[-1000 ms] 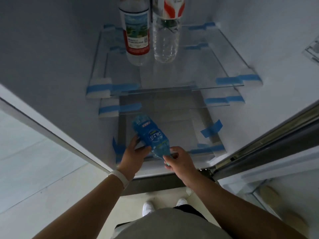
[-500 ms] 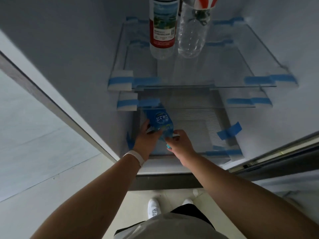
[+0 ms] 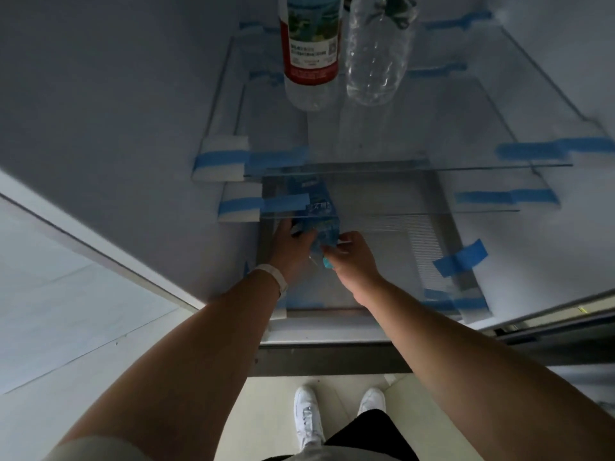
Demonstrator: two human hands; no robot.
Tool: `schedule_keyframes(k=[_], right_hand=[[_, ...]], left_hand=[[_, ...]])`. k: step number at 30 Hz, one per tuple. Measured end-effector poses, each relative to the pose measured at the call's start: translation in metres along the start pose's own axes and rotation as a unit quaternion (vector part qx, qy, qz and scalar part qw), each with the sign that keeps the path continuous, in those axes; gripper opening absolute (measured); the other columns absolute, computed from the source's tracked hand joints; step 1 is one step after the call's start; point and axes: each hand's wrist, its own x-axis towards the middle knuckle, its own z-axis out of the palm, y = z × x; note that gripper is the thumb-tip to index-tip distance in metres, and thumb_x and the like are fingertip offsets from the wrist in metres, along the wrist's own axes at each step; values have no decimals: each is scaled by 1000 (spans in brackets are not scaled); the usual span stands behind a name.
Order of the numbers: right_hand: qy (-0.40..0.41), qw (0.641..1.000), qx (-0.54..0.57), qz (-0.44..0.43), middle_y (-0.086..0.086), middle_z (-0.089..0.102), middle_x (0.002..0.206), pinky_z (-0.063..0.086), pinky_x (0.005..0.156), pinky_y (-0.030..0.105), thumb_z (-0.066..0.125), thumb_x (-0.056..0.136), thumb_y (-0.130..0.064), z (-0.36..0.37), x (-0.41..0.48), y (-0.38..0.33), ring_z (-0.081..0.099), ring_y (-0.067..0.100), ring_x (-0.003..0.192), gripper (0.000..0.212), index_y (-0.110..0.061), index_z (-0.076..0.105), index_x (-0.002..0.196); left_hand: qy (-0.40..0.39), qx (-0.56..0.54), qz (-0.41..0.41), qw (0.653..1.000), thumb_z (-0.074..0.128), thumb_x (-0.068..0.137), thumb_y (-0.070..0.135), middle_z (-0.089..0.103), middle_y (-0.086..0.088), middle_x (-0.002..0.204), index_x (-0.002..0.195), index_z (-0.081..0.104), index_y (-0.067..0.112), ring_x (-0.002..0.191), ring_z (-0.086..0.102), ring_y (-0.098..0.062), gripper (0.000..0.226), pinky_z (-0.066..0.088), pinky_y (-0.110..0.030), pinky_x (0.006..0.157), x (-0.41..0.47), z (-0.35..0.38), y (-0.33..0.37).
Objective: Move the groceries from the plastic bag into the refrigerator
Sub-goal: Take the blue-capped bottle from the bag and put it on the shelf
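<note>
White shoes standing at open refrigerator; plastic bag not showing. Both arms reaching in low. Left hand wrapping blue bottle round body, taking weight. Right hand pinching neck by teal cap, likely steering. Bottle lying tilted, base inward, poking under lower glass shelf, probably because gap is low. Farther up, upper glass shelf bearing labelled bottle and clear bottle, standing side by side.

Left hand and right hand hold the blue bottle.
</note>
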Motion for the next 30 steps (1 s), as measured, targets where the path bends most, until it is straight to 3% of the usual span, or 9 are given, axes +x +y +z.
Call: schedule_keyframes(k=[4,7,10,13,16,19,22,26,30], right_hand=[[5,1000,-14,-3,-5,66,91,55,77,41,75,84,-26,-2,8,-1,67,17,86,32,-14,53,104],[-6,1000,-26,-16,0,70,95,55,70,37,75,82,-31,-7,9,0,68,16,85,36,-12,56,107],[-21,997,-69,-25,1,70,93,53,71,35,72,85,-34,-13,5,-3,67,16,83,30,-15,58,103],[-32,992,-114,-51,3,70,92,50,75,35,68,88,-28,-22,-3,-11,66,16,86,11,-25,58,89],[-32,987,-145,-67,0,66,100,47,72,29,67,89,-28,-32,-16,-14,63,15,89,16,-25,55,100],[-45,966,-231,-112,4,61,120,46,80,27,64,92,-30,-47,-36,-15,61,13,100,31,-21,56,121],[-40,926,-341,-158,3,54,134,44,93,29,58,95,-37,-67,-61,-18,55,17,118,47,-17,50,137],[-32,883,-430,-184,0,51,136,47,99,35,53,96,-43,-92,-94,-25,53,17,120,49,-18,48,138],[-6,851,-482,-210,1,56,130,48,95,33,43,93,-51,-113,-130,-32,55,18,116,53,-17,53,132]], left_hand=[[19,20,12,1000,69,89,23,72,7,110,110,66,32,104,68,-10,24,54,-41,96,8,3,7],[22,46,22,998,68,90,28,70,9,114,117,64,33,106,65,-9,28,53,-36,95,7,4,8],[36,84,40,995,65,91,28,68,8,117,125,61,29,103,63,-3,34,49,-17,82,-2,5,13],[25,105,56,993,60,95,18,67,17,101,117,62,30,82,59,18,26,42,1,63,-14,6,20],[6,112,70,991,58,94,15,69,16,94,101,64,35,81,63,13,23,49,-8,68,-26,6,24],[-20,116,65,991,63,87,21,70,5,113,115,63,31,103,68,-12,30,54,-25,84,-42,2,24],[-40,185,87,978,64,79,41,60,0,131,130,57,31,116,60,-17,52,49,-39,101,-58,-4,17],[-58,246,124,959,68,90,27,48,10,129,138,51,24,119,49,-9,50,37,-26,104,-84,-14,20],[-85,310,187,928,61,86,42,50,7,131,137,54,23,125,49,-18,55,37,-30,108,-110,-28,21]])
